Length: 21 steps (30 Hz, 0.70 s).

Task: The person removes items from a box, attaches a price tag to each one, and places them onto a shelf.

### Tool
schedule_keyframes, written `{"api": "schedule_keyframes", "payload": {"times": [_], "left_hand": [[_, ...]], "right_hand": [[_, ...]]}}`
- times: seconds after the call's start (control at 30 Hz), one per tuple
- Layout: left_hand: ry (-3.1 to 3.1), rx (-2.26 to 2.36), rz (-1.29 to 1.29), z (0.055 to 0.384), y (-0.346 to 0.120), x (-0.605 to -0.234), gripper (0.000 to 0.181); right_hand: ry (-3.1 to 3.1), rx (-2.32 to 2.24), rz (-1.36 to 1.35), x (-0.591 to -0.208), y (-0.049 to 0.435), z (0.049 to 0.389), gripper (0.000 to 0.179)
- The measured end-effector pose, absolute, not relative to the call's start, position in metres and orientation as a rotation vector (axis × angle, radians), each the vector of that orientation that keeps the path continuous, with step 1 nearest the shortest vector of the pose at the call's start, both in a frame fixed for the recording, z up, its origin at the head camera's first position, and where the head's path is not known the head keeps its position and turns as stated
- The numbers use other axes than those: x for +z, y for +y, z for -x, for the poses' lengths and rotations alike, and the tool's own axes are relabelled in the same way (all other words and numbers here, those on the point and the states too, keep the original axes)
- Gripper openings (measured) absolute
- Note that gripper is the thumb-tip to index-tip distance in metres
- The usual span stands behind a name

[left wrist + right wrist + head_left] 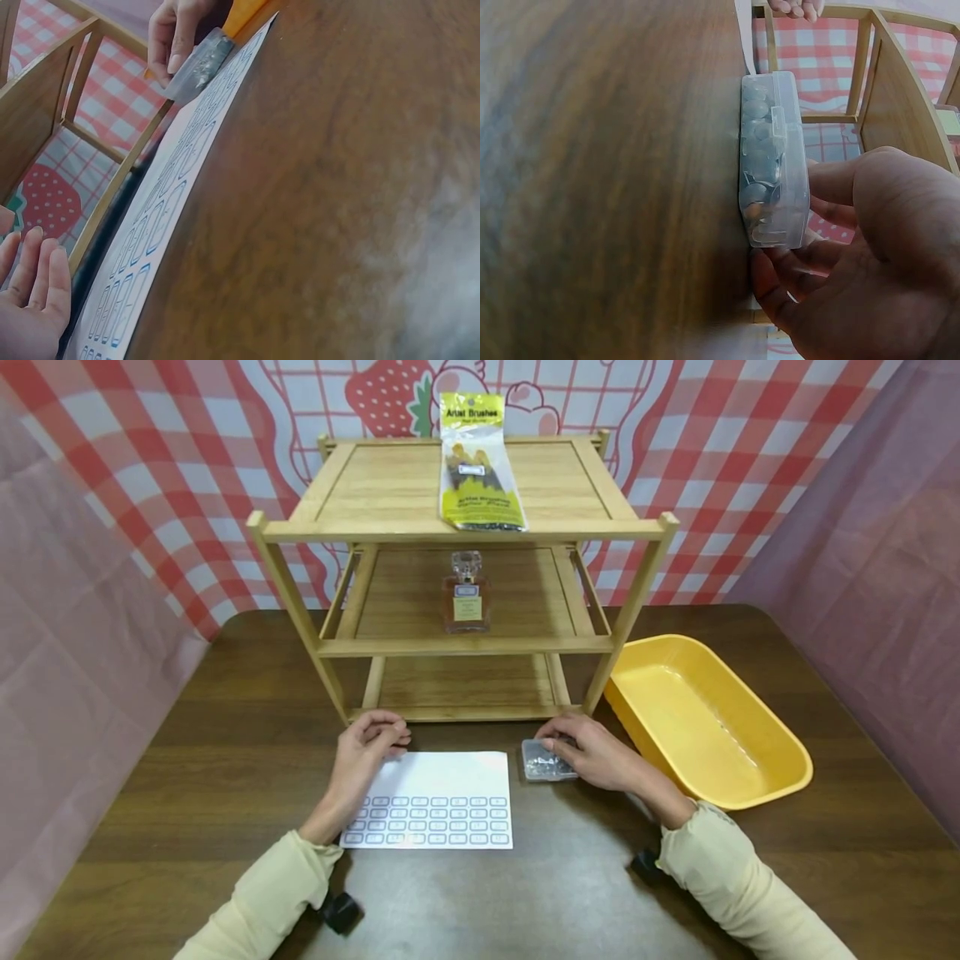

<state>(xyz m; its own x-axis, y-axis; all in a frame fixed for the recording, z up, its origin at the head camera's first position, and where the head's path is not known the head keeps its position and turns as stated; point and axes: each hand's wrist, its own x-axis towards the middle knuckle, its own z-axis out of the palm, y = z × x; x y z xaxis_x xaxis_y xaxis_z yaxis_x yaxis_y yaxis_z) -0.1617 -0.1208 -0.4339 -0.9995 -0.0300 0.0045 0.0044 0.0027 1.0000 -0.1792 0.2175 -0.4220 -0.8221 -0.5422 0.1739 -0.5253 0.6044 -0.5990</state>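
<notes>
My right hand (pixel 592 753) holds a small clear plastic box (pixel 772 161) by its right end, the thumb on the lid and the fingers around the far side. Silver round-headed pieces that look like thumbtacks (pixel 756 131) fill the box, which is on the table with its lid down. To its left lies a white sheet of blue-framed labels (pixel 435 777). Over the sheet's upper left corner is my left hand (pixel 366 760), fingers loosely bent and holding nothing. In the left wrist view those fingers (pixel 56 289) show apart from the sheet.
Behind the hands stands a three-tier wooden shelf (pixel 465 647). A pack of artist brushes (pixel 480 468) lies on its top tier, and a perfume bottle (pixel 467 597) stands on the middle one; both bear small labels. A yellow plastic basin (pixel 750 710) sits at the right.
</notes>
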Motion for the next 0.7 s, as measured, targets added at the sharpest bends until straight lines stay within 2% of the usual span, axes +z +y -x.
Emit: {"api": "schedule_keyframes", "payload": {"times": [0.37,0.7], "left_hand": [[-2.231,-2.152,-0.012,0.161,-0.133,-0.429,0.023],[-2.449,-1.903,0.15,0.161,-0.161,-0.421,0.025]], "right_hand": [[2.825,-1.071,0.911,-0.419,0.212,0.176,0.016],[2.936,-0.921,0.869,-0.413,0.199,0.171,0.021]]}}
